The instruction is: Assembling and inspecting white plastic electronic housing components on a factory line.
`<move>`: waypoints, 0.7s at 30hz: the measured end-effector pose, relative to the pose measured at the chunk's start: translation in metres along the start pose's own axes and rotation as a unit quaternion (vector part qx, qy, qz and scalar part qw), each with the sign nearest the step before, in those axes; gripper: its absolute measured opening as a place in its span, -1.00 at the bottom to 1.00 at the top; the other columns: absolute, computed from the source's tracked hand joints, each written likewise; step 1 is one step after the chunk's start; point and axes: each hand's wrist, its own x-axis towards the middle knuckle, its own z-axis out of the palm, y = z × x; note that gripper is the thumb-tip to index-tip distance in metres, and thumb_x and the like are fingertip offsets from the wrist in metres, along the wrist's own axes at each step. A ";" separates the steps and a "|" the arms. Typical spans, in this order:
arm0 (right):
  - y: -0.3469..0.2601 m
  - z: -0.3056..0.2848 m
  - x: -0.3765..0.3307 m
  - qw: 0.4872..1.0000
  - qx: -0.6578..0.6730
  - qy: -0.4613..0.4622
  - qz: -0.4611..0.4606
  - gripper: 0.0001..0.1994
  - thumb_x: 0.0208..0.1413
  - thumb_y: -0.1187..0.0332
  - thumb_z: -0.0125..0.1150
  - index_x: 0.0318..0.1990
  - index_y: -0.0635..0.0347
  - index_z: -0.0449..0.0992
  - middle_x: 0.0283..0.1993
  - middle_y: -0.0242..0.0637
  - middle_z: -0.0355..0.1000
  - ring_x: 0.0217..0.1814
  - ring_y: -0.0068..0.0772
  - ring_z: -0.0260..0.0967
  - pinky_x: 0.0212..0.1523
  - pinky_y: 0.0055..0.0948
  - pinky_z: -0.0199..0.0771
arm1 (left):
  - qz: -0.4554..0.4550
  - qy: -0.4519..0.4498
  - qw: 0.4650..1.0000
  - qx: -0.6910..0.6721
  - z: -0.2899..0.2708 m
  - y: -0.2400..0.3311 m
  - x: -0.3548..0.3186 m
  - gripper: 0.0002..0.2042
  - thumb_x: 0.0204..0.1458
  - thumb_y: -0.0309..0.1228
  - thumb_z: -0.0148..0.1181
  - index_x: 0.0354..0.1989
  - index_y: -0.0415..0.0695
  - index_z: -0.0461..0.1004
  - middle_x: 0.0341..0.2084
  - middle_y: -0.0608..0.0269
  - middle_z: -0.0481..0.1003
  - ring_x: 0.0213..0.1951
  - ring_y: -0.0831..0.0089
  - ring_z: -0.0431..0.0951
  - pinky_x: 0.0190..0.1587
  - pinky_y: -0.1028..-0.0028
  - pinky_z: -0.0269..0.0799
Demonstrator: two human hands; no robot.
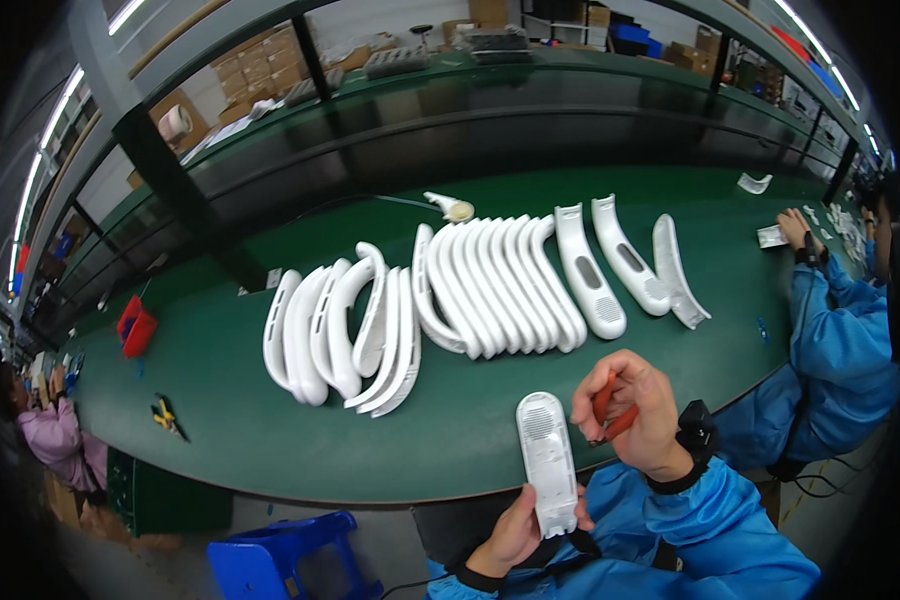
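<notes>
At the table's near edge my left hand grips the lower end of a long white plastic shell. Its hollow inner side faces up, with a slotted grille near the rounded far end. My right hand is raised just right of the shell, its fingers closed around red-handled pliers. The dark tip of the pliers points down toward the shell, apart from it; the jaws are mostly hidden. Beyond my hands stands a tight row of curved white shells. Two shells with oval openings, one of them here, lie to its right.
More white shells are stacked at left. Yellow-handled pliers and a red bin lie farther left on the green table. A blue stool stands below. Co-workers sit at both ends, one in blue sleeves.
</notes>
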 end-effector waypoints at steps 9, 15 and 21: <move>0.024 0.029 0.007 0.998 0.052 -0.030 0.016 -0.47 0.27 -0.10 -0.13 -0.22 0.33 0.31 -0.53 -0.17 0.32 -0.60 -0.57 0.13 -0.59 -0.59 0.15 | 0.063 0.074 0.995 0.014 0.004 -0.005 -0.005 -0.30 0.27 0.11 -0.50 0.02 -0.39 0.29 -0.35 0.03 0.48 -0.36 0.26 0.51 -0.20 0.33 0.41; 0.036 0.034 0.006 0.998 0.045 -0.049 0.011 -0.50 0.31 -0.05 -0.16 -0.22 0.35 0.31 -0.50 -0.17 0.30 -0.57 -0.59 0.08 -0.56 -0.59 0.12 | 0.072 0.157 0.984 0.039 0.017 -0.011 -0.003 -0.32 0.26 0.12 -0.46 0.00 -0.39 0.26 -0.38 0.02 0.47 -0.39 0.28 0.50 -0.23 0.34 0.42; 0.048 0.033 0.007 0.996 0.074 -0.044 -0.003 -0.60 0.34 0.08 -0.15 -0.21 0.32 0.37 -0.49 -0.33 0.31 -0.55 -0.73 0.06 -0.55 -0.70 0.09 | 0.076 0.151 0.985 0.035 0.017 -0.012 -0.003 -0.33 0.28 0.09 -0.42 0.01 -0.41 0.28 -0.35 0.04 0.48 -0.35 0.31 0.50 -0.20 0.36 0.42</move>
